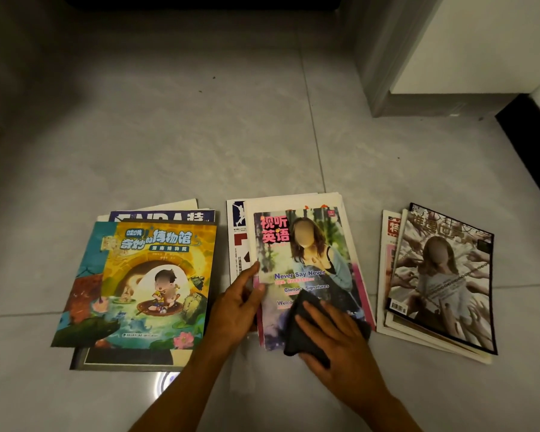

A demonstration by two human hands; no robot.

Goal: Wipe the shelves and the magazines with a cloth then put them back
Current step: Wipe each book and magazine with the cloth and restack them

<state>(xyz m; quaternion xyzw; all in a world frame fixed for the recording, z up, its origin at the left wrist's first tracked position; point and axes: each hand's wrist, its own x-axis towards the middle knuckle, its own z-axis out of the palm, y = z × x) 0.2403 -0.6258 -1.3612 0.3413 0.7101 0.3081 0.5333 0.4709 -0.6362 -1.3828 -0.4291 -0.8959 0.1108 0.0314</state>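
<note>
Pressing flat on dark cloth, right hand grip wide; left hand pinches mag edge.

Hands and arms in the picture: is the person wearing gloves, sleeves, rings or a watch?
No. The left hand and the right hand are both bare, with no gloves. No ring, watch or bracelet shows on them. Both forearms are bare too, all the way to the bottom edge of the picture, so no sleeve can be seen. The fingernails look short and plain.
</note>
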